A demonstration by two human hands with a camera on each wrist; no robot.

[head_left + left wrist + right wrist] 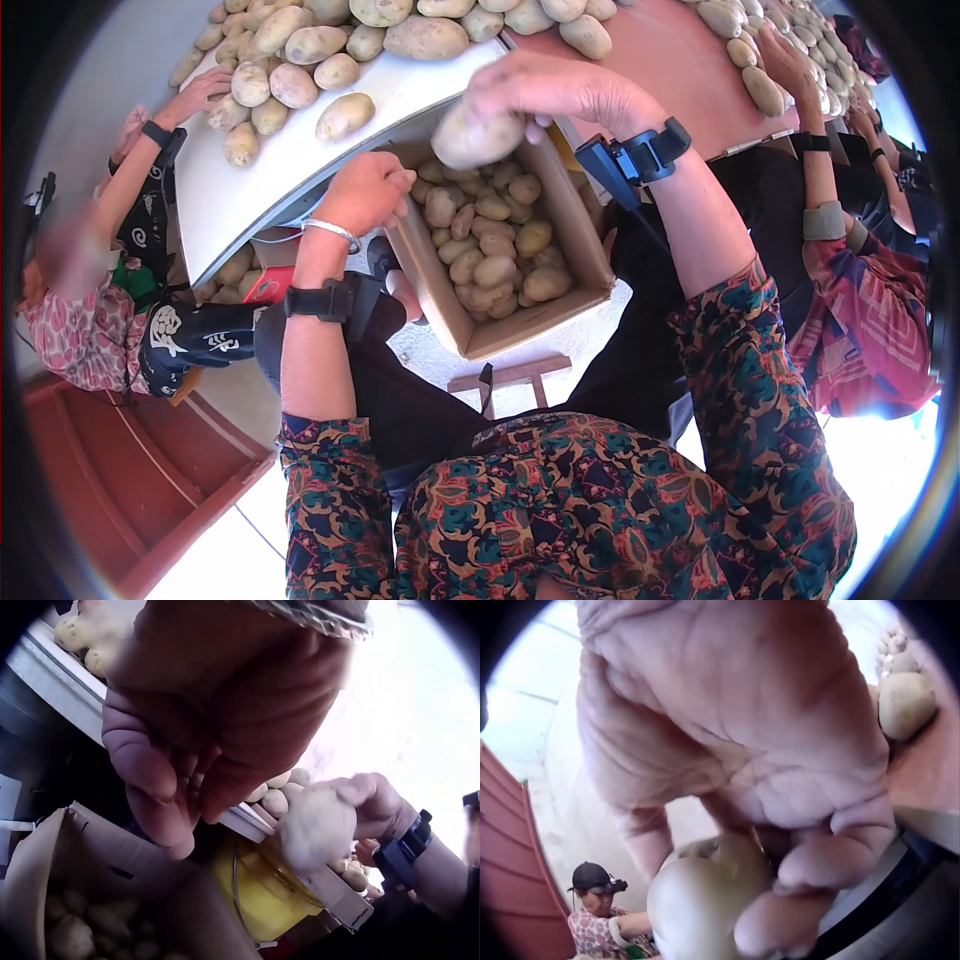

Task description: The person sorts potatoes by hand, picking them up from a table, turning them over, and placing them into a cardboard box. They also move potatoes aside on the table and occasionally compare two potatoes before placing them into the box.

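My right hand (pixel 560 88) grips a large pale potato (pixel 478 138) over the far end of an open cardboard box (pixel 562 220). In the right wrist view the thumb and fingers curl round this potato (pixel 705 900), which is blurred. Inside the box lie several smaller potatoes (pixel 495 240). My left hand (pixel 365 192) hangs above the box's left wall with its fingers loosely curled. Nothing shows between its fingers (pixel 154 769) in the left wrist view.
Many potatoes (pixel 425 38) are heaped on the white tabletop (pixel 250 190), and more lie on the reddish tabletop (pixel 640 70). A yellow bucket (pixel 259 892) stands beside the box. People work on both sides, one person's hand (pixel 203 92) by the potatoes at left.
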